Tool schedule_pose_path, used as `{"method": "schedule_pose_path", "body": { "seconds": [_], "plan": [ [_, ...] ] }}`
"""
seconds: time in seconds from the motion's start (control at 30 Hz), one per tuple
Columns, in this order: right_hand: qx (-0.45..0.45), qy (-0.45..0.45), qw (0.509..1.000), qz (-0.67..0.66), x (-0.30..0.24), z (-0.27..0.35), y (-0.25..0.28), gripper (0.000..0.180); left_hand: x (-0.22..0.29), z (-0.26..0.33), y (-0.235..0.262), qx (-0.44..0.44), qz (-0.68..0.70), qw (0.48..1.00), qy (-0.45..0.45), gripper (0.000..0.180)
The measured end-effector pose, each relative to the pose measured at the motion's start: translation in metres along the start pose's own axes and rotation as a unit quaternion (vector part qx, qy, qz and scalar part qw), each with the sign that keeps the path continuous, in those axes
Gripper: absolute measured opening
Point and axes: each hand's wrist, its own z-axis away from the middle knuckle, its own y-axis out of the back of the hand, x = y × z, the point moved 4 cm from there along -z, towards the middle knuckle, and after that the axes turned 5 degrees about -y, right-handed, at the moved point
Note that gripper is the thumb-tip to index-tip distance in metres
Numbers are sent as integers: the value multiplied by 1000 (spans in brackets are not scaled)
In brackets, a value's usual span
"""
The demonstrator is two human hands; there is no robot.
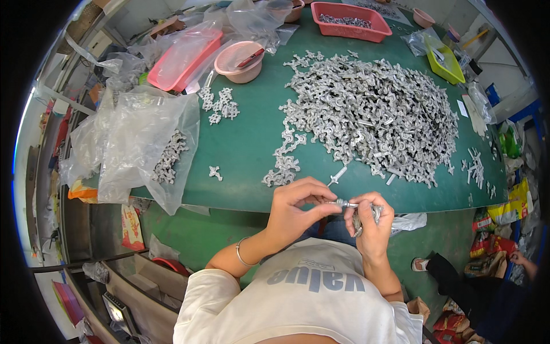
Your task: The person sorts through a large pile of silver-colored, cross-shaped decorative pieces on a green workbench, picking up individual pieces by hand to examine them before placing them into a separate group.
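Heap of grey castings [381,114] as landmark. Near side of it: left hand [298,207], thumb and fingertips pinched together on a slim metal piece [342,203]; right hand [371,223] at its other end, fingers curled round loose castings [376,213]. Judged best: ends aligned, grip light, loose castings kept clear

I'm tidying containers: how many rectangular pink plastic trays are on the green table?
2: the left tray, draped with crumpled clear plastic film, and the far tray, holding small silver metal pieces. More may be hidden under plastic.
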Motion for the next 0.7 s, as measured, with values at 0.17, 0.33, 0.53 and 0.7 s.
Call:
{"method": "schedule_pose_path", "body": {
  "seconds": [0.17,0.33,0.53,0.7],
  "plan": [
    [3,-54,996,-71,6,-4,1,17,-11,-2,-4,30,229,944,235,9],
    [6,-69,993,-97,2,-2,-2,15,-22,3,-7,18,294,914,280,15],
    [12,-13,998,-52,0,2,-1,13,-16,3,-8,21,293,918,267,17],
    [6,3,999,-48,-3,5,-1,12,-15,3,-7,17,283,925,254,17]
  ]
}}
